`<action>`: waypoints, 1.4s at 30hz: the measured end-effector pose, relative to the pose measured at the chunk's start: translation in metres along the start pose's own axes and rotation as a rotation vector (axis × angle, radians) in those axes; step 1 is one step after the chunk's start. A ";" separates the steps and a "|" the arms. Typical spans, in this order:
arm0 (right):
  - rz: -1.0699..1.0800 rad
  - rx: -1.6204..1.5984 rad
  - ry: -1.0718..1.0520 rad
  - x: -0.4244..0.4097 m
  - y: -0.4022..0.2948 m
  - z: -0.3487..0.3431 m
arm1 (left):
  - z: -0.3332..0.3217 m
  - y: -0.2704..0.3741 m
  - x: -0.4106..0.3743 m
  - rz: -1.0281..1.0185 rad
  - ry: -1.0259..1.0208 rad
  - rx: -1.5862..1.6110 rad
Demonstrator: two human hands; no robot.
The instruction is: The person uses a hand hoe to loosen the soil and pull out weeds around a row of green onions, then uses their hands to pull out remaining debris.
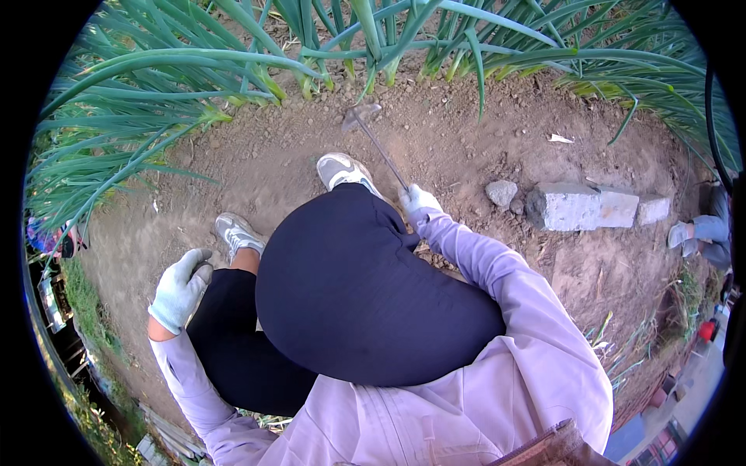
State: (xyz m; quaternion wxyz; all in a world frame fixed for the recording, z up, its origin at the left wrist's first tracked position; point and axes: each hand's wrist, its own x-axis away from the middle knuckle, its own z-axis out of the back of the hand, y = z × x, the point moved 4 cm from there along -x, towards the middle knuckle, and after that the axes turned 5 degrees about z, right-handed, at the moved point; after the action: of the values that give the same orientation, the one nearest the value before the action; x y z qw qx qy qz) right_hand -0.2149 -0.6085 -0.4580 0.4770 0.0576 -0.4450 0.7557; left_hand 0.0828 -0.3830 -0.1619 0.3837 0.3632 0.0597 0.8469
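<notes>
My right hand (pixel 417 200), in a pale work glove, grips the handle of a small hand hoe (pixel 382 145). The hoe's metal blade (pixel 360 115) is at the bare soil (pixel 280 137), just short of a row of green onion plants (pixel 373 41); whether it touches the ground I cannot tell. Over by my bent left knee is my left hand (pixel 182 286), also gloved, with its fingers curled and nothing seen in it. Both my shoes (pixel 344 169) stand on the dirt between the hands and the plants.
To the right, several grey concrete blocks (pixel 568 207) lie in a line beside a rough stone (pixel 501 192). Another person's shoe and leg (pixel 693 230) show at the far right. More onion leaves (pixel 111 140) lean over the soil on the left. A white scrap (pixel 560 138) lies nearby.
</notes>
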 end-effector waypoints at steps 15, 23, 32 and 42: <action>-0.088 -0.218 0.458 -0.007 0.066 0.036 | -0.007 0.017 -0.013 0.055 -0.065 0.058; -0.289 -0.179 0.276 0.103 0.118 0.004 | -0.004 0.011 -0.006 0.044 -0.021 0.005; -0.206 -0.263 0.596 0.000 0.092 0.072 | -0.010 0.006 -0.021 0.050 -0.036 0.005; -0.324 -0.233 0.422 0.111 0.117 0.037 | -0.012 0.000 -0.014 0.080 -0.034 0.060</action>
State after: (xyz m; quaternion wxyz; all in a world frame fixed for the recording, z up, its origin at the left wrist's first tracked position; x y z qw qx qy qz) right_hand -0.3780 -0.5782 -0.4515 0.6770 -0.0855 -0.4049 0.6086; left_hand 0.0808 -0.3907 -0.1780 0.3394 0.3912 0.0640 0.8530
